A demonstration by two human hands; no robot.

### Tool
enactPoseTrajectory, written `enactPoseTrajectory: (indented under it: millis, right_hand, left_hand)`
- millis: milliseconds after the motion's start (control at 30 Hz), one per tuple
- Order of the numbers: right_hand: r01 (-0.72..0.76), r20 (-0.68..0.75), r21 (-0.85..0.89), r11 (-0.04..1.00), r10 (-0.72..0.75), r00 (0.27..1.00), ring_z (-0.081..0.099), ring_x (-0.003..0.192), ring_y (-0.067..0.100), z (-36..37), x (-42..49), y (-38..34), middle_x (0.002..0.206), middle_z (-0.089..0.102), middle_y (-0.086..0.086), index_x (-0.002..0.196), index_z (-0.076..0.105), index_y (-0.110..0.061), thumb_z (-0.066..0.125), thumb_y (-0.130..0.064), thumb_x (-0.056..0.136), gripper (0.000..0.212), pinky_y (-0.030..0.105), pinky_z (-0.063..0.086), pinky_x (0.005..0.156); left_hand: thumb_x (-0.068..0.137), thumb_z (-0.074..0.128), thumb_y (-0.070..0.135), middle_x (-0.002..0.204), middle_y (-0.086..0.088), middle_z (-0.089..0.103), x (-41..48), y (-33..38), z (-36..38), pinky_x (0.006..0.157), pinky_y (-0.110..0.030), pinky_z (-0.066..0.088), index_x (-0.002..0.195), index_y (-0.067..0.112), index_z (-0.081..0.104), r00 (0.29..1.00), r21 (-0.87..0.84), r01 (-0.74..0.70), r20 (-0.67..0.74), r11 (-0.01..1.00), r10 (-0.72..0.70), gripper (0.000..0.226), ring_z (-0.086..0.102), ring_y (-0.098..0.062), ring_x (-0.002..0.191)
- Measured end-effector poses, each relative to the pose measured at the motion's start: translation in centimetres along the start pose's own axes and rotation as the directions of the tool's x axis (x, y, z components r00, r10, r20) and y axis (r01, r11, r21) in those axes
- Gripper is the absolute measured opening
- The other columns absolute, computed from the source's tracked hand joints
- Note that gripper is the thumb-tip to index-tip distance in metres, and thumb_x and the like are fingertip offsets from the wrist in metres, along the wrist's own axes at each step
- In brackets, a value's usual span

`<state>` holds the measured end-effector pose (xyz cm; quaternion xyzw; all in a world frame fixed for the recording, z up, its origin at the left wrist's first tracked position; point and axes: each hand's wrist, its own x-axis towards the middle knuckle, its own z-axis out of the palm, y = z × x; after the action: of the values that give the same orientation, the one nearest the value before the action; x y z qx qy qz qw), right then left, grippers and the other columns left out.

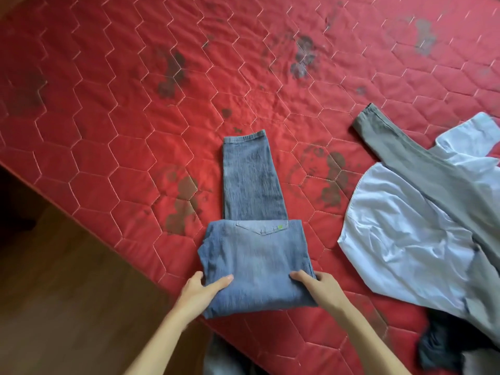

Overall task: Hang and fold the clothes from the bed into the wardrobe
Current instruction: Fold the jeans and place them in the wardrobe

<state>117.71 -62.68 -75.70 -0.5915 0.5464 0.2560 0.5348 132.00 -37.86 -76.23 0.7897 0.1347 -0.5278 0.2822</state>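
Observation:
A pair of blue jeans (254, 247) lies on the red quilted bed (121, 109), folded lengthwise, with the waist part doubled over the legs near the bed's front edge. The leg ends point away from me. My left hand (201, 290) grips the left side of the folded part, thumb on top and fingers underneath. On the right side my right hand (316, 286) holds the fold the same way. A light blue shirt (400, 239) lies spread to the right, with a grey garment (422, 169) draped across it.
A dark garment (438, 345) lies bunched at the lower right by the bed's edge. Brown wooden floor (62, 293) shows at the lower left beyond the bed. The bed cover carries several dark flower prints. No wardrobe is in view.

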Motion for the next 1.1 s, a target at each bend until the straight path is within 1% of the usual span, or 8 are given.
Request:
enactPoseTrajectory:
  millis: [167, 300, 400, 533, 667, 800, 933, 1100]
  right_hand:
    - [-0.072, 0.089, 0.003, 0.997, 0.071, 0.993, 0.066, 0.072, 0.015, -0.8, -4.6, 1.1, 0.088, 0.072, 0.004, 0.1, 0.066, -0.007, 0.07, -0.047, 0.079, 0.045, 0.028, 0.05, 0.063]
    - [0.057, -0.017, 0.13, 0.99, -0.055, 0.998, 0.063, 0.089, 0.014, -1.9, -5.4, -4.1, 0.115, 0.058, -0.002, 0.12, 0.051, -0.025, 0.066, -0.044, 0.089, 0.04, 0.028, 0.054, 0.055]
    - [0.188, -0.043, 0.177, 0.966, -0.184, 0.982, 0.071, 0.075, 0.018, -2.5, -3.7, -9.3, 0.098, 0.07, 0.001, 0.11, 0.063, -0.027, 0.06, -0.049, 0.092, 0.029, 0.024, 0.053, 0.052]
    - [0.315, -0.125, 0.238, 0.919, -0.293, 0.948, 0.068, 0.061, 0.014, -2.1, 0.9, -14.4, 0.09, 0.071, 0.014, 0.114, 0.06, -0.011, 0.067, -0.033, 0.091, 0.032, 0.027, 0.052, 0.054]
    - [0.527, -0.245, -0.123, 0.841, -0.54, 0.805, 0.06, 0.114, 0.017, 0.2, 5.6, -15.2, 0.129, 0.061, 0.002, 0.146, 0.04, -0.018, 0.068, -0.016, 0.086, 0.067, 0.035, 0.047, 0.1]
    - [0.519, -0.177, -0.721, 0.46, -0.846, 0.503, 0.037, 0.141, 0.03, 4.4, 9.5, -14.2, 0.155, 0.037, 0.012, 0.145, 0.042, -0.01, 0.052, -0.017, 0.09, 0.057, 0.044, 0.033, 0.113]
    - [0.473, -0.02, -0.821, 0.319, -0.845, 0.535, 0.021, 0.15, 0.021, 7.4, 12.8, -14.6, 0.161, 0.025, 0.006, 0.152, 0.035, -0.012, 0.032, -0.028, 0.1, 0.055, 0.044, 0.018, 0.12]
    - [0.458, 0.032, -0.846, 0.272, -0.832, 0.554, 0.006, 0.153, 0.018, 6.9, 15.4, -14.8, 0.165, 0.011, 0.003, 0.157, 0.02, -0.014, 0.03, -0.033, 0.101, 0.06, 0.045, 0.012, 0.123]
  left_hand:
    - [0.057, 0.085, 0.065, 0.132, 0.008, 0.062, -3.8, -1.5, -0.3, 0.101, -0.032, 0.048, 0.138, 0.022, 0.047, 0.995, -0.102, -0.04, 0.082, 0.994, 0.049, 0.099, 0.062, -0.012, 0.115]
    - [0.085, 0.073, 0.047, 0.145, 0.013, 0.045, -4.8, 2.6, -2.3, 0.106, -0.024, 0.038, 0.153, 0.026, 0.033, 0.982, -0.134, -0.188, 0.001, 0.973, 0.19, 0.081, 0.045, -0.011, 0.134]
    - [0.1, 0.054, 0.038, 0.122, -0.004, 0.07, -4.2, 7.4, -4.1, 0.077, -0.03, 0.059, 0.12, 0.021, 0.068, 0.974, -0.278, -0.219, -0.01, 0.935, 0.225, 0.03, 0.071, -0.024, 0.097]
    - [0.104, 0.034, 0.05, 0.067, -0.016, 0.073, -0.5, 13.4, -5.8, 0.061, -0.035, 0.058, 0.093, 0.01, 0.065, 0.959, -0.471, -0.271, -0.205, 0.839, 0.195, 0.052, 0.069, -0.027, 0.061]
    - [0.103, 0.039, 0.047, 0.102, -0.001, 0.073, 5.3, 15.7, -4.6, 0.092, -0.042, 0.052, 0.128, 0.016, 0.059, 0.799, 0.041, -0.48, -0.393, 0.876, 0.455, 0.045, 0.068, -0.025, 0.099]
    - [0.101, 0.039, 0.035, 0.152, -0.01, 0.045, 9.5, 15.3, -0.7, 0.116, -0.044, 0.032, 0.148, 0.012, 0.045, 0.477, 0.669, -0.535, -0.266, 0.517, 0.838, 0.053, 0.04, -0.029, 0.14]
    - [0.1, 0.039, 0.033, 0.165, -0.009, 0.019, 13.7, 15.5, 1.4, 0.118, -0.059, 0.021, 0.154, 0.02, 0.036, 0.481, 0.846, -0.439, -0.063, 0.302, 0.875, 0.056, 0.018, -0.027, 0.153]
    - [0.094, 0.043, 0.037, 0.168, -0.004, 0.008, 16.4, 15.6, 2.4, 0.111, -0.072, 0.015, 0.158, 0.029, 0.024, 0.559, 0.864, -0.35, -0.119, 0.363, 0.821, 0.067, 0.007, -0.02, 0.155]
